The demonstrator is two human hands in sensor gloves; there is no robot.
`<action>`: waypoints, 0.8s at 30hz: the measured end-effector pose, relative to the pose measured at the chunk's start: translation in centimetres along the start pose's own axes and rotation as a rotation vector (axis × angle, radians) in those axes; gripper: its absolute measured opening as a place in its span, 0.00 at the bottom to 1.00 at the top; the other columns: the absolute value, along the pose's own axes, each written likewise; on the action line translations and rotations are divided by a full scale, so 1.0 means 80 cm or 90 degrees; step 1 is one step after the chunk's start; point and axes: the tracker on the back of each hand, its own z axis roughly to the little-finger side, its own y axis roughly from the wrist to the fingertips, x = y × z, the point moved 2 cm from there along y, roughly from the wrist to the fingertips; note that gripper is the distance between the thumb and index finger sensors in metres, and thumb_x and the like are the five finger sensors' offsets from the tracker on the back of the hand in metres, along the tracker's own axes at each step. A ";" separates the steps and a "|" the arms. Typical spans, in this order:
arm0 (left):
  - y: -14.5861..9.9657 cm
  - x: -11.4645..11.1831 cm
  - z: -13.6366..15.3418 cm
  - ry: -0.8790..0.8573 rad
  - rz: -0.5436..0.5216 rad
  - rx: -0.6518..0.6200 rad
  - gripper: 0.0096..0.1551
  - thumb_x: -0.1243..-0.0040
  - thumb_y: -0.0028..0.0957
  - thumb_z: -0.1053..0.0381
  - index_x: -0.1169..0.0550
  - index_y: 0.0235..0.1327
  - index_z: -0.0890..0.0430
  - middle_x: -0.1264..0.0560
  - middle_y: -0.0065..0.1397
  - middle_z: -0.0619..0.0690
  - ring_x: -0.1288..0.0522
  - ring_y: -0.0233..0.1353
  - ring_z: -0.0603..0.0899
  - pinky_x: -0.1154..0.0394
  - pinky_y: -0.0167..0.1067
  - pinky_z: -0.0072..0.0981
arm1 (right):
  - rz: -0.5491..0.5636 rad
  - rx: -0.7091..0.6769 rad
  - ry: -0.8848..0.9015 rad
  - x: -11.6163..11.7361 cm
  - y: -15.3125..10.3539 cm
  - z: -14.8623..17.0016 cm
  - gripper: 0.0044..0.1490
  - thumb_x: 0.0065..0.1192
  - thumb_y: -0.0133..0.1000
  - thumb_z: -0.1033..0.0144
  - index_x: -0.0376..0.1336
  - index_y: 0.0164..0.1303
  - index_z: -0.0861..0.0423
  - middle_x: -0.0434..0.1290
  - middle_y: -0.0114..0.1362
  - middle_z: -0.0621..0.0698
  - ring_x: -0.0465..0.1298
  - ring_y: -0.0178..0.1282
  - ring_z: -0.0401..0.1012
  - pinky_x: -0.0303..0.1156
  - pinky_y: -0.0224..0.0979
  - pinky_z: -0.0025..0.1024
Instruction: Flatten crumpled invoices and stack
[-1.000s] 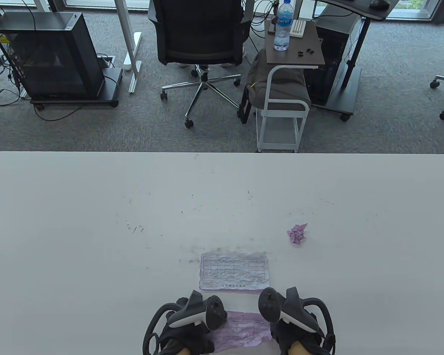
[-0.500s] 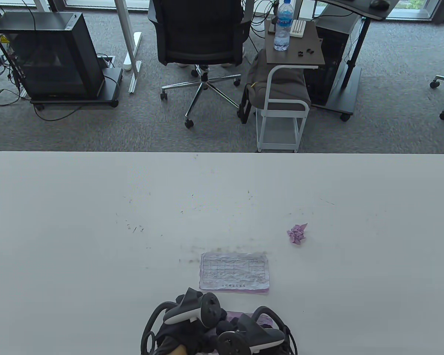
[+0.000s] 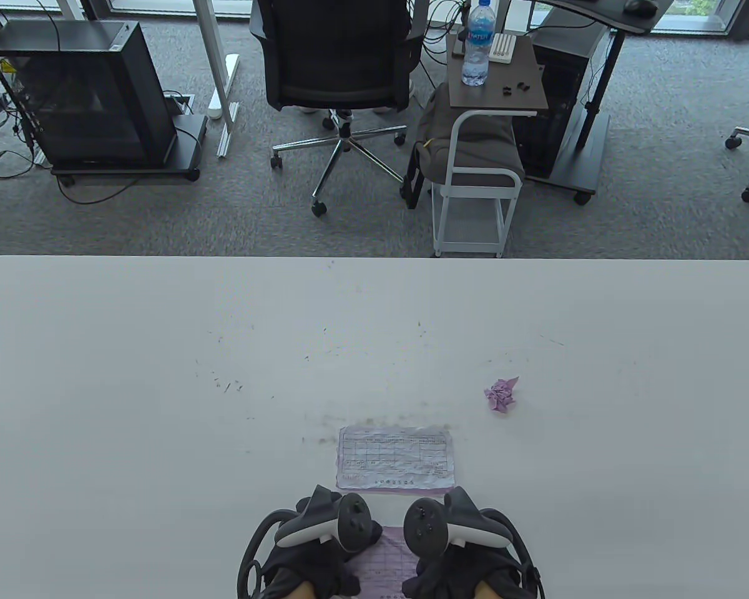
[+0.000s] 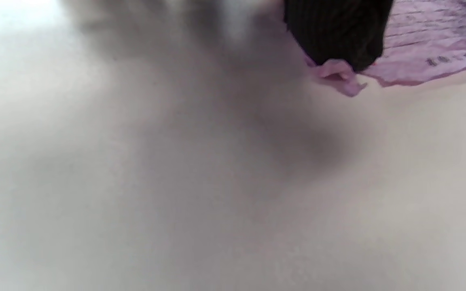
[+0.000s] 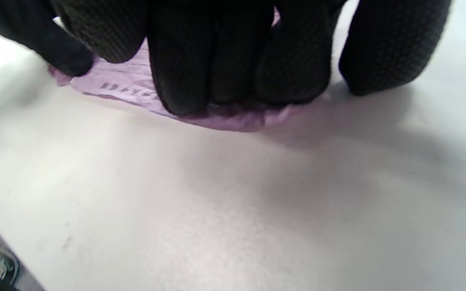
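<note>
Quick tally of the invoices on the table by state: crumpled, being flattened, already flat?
Crumpled ball: 1
Purple invoice under the left hand and right hand, being flattened: 1
Flattened stack: 1 pile; sheet count cannot be told
Total: 3 paper items

Both hands wear black gloves; the left hand (image 3: 312,561) and right hand (image 3: 462,564) each carry a strapped tracker — a grey-and-white body with a round dark face and a black ring looping behind; up close the right glove's fingers (image 5: 233,60) show a fine dotted, knitted texture — the left glove's fabric (image 4: 338,32) looks ribbed.
</note>
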 end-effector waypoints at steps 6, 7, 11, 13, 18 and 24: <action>0.001 0.000 0.001 -0.010 -0.004 -0.009 0.46 0.37 0.56 0.44 0.53 0.75 0.32 0.74 0.78 0.62 0.71 0.75 0.82 0.55 0.68 0.78 | 0.223 -0.029 -0.002 -0.036 -0.034 0.016 0.24 0.57 0.62 0.44 0.75 0.40 0.53 0.81 0.45 0.54 0.80 0.41 0.47 0.79 0.53 0.56; 0.002 0.001 0.002 -0.015 -0.002 -0.008 0.46 0.37 0.56 0.44 0.53 0.75 0.32 0.74 0.78 0.61 0.71 0.75 0.82 0.55 0.68 0.78 | 0.316 -0.048 -0.005 -0.045 -0.045 0.012 0.24 0.57 0.62 0.44 0.75 0.41 0.53 0.81 0.46 0.54 0.80 0.42 0.47 0.79 0.52 0.56; 0.002 0.000 0.003 -0.020 0.003 -0.009 0.46 0.36 0.56 0.44 0.53 0.75 0.31 0.74 0.77 0.61 0.72 0.74 0.82 0.56 0.68 0.78 | 0.366 -0.143 -0.030 -0.039 -0.043 -0.021 0.25 0.57 0.62 0.48 0.70 0.57 0.54 0.75 0.62 0.58 0.77 0.55 0.53 0.79 0.54 0.55; 0.002 0.000 0.004 -0.020 0.004 -0.010 0.46 0.37 0.56 0.45 0.53 0.75 0.31 0.74 0.77 0.60 0.72 0.74 0.81 0.56 0.68 0.78 | 0.317 -0.182 -0.070 -0.027 -0.029 -0.040 0.27 0.57 0.62 0.50 0.65 0.65 0.56 0.69 0.69 0.61 0.75 0.61 0.54 0.78 0.57 0.55; 0.002 -0.001 0.005 -0.021 0.005 -0.011 0.46 0.36 0.56 0.45 0.53 0.75 0.31 0.75 0.77 0.60 0.72 0.74 0.81 0.56 0.68 0.77 | 0.171 -0.171 -0.152 0.007 0.007 -0.065 0.37 0.55 0.63 0.50 0.52 0.77 0.56 0.58 0.77 0.65 0.68 0.68 0.56 0.76 0.60 0.56; 0.001 -0.001 0.006 -0.023 0.003 -0.006 0.46 0.36 0.56 0.44 0.53 0.75 0.31 0.75 0.77 0.59 0.73 0.75 0.80 0.56 0.68 0.76 | 0.140 -0.056 -0.158 0.003 0.008 -0.058 0.36 0.54 0.64 0.49 0.52 0.77 0.55 0.57 0.78 0.60 0.66 0.68 0.53 0.75 0.59 0.57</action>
